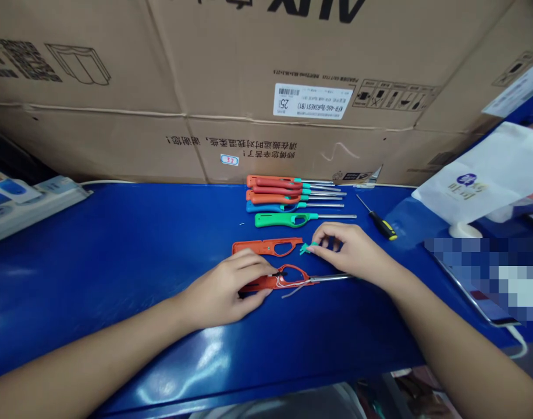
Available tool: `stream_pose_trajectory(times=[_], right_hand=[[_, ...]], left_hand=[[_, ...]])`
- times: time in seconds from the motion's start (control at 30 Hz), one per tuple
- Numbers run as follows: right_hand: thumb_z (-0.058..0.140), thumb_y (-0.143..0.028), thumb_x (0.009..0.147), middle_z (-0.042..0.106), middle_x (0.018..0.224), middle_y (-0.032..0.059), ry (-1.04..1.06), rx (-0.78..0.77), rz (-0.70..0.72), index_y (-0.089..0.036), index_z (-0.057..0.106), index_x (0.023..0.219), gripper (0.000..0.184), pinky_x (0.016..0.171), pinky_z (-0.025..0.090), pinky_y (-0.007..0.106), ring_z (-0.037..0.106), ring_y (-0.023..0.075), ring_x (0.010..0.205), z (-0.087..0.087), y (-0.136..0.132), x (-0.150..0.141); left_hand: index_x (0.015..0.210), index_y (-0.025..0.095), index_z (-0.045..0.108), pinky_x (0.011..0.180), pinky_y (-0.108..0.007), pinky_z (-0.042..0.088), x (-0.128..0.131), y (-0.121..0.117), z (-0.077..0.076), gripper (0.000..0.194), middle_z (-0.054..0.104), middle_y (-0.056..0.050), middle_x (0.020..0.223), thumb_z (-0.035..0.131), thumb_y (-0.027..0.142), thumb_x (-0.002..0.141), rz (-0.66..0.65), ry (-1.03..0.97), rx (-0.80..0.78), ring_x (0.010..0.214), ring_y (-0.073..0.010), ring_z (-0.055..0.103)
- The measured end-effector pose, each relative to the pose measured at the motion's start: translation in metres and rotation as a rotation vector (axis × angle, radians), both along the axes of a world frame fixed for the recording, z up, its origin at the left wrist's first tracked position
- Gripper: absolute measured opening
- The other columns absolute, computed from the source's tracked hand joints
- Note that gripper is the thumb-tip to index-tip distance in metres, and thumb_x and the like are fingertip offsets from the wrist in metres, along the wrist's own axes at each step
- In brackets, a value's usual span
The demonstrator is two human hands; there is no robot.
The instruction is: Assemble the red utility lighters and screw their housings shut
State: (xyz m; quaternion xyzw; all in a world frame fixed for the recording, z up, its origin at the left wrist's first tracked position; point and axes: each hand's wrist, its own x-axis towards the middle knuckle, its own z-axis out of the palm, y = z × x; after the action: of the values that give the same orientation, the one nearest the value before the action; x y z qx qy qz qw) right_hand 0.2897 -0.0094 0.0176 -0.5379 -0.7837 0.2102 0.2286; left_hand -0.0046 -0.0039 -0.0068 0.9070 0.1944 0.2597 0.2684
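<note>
My left hand (229, 285) is closed around the handle of an opened orange lighter half (298, 272), which lies on the blue table. Wires and a dark part show inside that half, and a metal tube (330, 277) sticks out to the right. Between its thumb and fingertips, my right hand (343, 247) pinches a small teal plastic piece (308, 248) just above the tube. Behind my left fingers lies the other orange shell half (266, 247), a separate piece. My left fingers hide part of the handle.
Several long-nosed lighters (288, 192) lie in a stack at the back, with a green one (284, 219) nearest. To their right are a screwdriver (382, 224), a white bag (480, 174) and a device with a cable. A large carton (231, 70) walls off the back; a power strip (35, 206) sits left.
</note>
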Motion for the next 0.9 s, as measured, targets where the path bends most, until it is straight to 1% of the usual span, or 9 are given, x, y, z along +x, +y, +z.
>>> stream_pose_trajectory(times=[0.13,0.27,0.33,0.4,0.5,0.57,0.67,0.8,0.9], right_hand=[[0.066,-0.035,0.092,0.068,0.085,0.0025,-0.181,0.016,0.042,-0.020,0.067,0.084,0.017,0.066,0.043,0.027,0.058,0.0139,0.070,0.004,-0.001,0.006],[0.063,-0.031,0.094,0.067,0.089,0.0026,-0.294,0.021,0.079,-0.021,0.065,0.087,0.012,0.067,0.040,0.027,0.058,0.0148,0.073,0.006,-0.002,0.009],[0.062,-0.029,0.094,0.067,0.089,0.0024,-0.295,0.017,0.093,-0.022,0.065,0.089,0.010,0.066,0.040,0.027,0.058,0.0150,0.074,0.007,-0.003,0.008],[0.061,-0.029,0.095,0.067,0.088,0.0020,-0.235,0.010,0.129,-0.022,0.066,0.089,0.011,0.067,0.040,0.027,0.057,0.0146,0.073,0.009,-0.006,0.005],[0.059,-0.029,0.097,0.067,0.089,0.0028,-0.103,-0.010,0.235,-0.022,0.066,0.091,0.012,0.069,0.043,0.028,0.059,0.0148,0.076,0.012,-0.011,-0.002],[0.056,-0.026,0.098,0.068,0.093,0.0036,-0.070,-0.020,0.296,-0.022,0.066,0.095,0.011,0.072,0.044,0.028,0.061,0.0155,0.080,0.013,-0.016,-0.007],[0.054,-0.022,0.098,0.067,0.097,0.0036,-0.130,-0.021,0.341,-0.022,0.064,0.098,0.010,0.073,0.044,0.029,0.062,0.0162,0.084,0.013,-0.021,-0.014],[0.049,-0.021,0.100,0.065,0.098,0.0036,-0.257,0.012,0.355,-0.022,0.061,0.098,0.013,0.073,0.043,0.029,0.061,0.0168,0.086,0.011,-0.023,-0.017],[0.045,-0.019,0.101,0.064,0.100,0.0040,-0.294,0.024,0.387,-0.022,0.059,0.099,0.014,0.074,0.044,0.029,0.060,0.0166,0.086,0.011,-0.024,-0.018]], left_hand=[[0.117,0.018,0.066,0.092,-0.035,0.054,0.000,0.000,0.001,0.024,0.072,-0.009,0.112,0.062,0.018,0.094,0.011,0.000,0.003,0.104,-0.0211,0.066],[0.120,0.018,0.065,0.093,-0.035,0.054,0.000,-0.001,0.000,0.026,0.072,-0.009,0.114,0.063,0.018,0.094,0.020,0.010,0.010,0.105,-0.0212,0.065],[0.121,0.018,0.064,0.092,-0.035,0.054,0.000,-0.001,0.000,0.026,0.072,-0.009,0.113,0.062,0.018,0.095,0.027,0.015,0.016,0.104,-0.0211,0.065],[0.121,0.018,0.065,0.091,-0.036,0.054,0.000,-0.002,0.000,0.025,0.072,-0.010,0.111,0.060,0.019,0.096,0.031,0.015,0.014,0.103,-0.0211,0.065],[0.118,0.018,0.066,0.089,-0.035,0.054,0.001,-0.004,0.000,0.022,0.072,-0.009,0.108,0.059,0.020,0.097,0.044,0.014,-0.001,0.100,-0.0207,0.065],[0.117,0.018,0.066,0.090,-0.036,0.054,0.002,-0.005,0.000,0.021,0.073,-0.009,0.108,0.059,0.020,0.098,0.048,0.010,-0.003,0.100,-0.0207,0.065],[0.118,0.017,0.066,0.090,-0.035,0.053,0.002,-0.005,-0.001,0.021,0.073,-0.008,0.109,0.061,0.019,0.097,0.048,-0.004,0.007,0.099,-0.0204,0.065],[0.117,0.016,0.066,0.090,-0.035,0.053,0.003,-0.006,-0.001,0.020,0.073,-0.008,0.106,0.062,0.018,0.097,0.057,-0.007,0.002,0.098,-0.0203,0.065],[0.116,0.017,0.067,0.090,-0.035,0.053,0.003,-0.007,0.000,0.020,0.072,-0.008,0.106,0.061,0.019,0.097,0.067,0.013,-0.010,0.099,-0.0207,0.064]])
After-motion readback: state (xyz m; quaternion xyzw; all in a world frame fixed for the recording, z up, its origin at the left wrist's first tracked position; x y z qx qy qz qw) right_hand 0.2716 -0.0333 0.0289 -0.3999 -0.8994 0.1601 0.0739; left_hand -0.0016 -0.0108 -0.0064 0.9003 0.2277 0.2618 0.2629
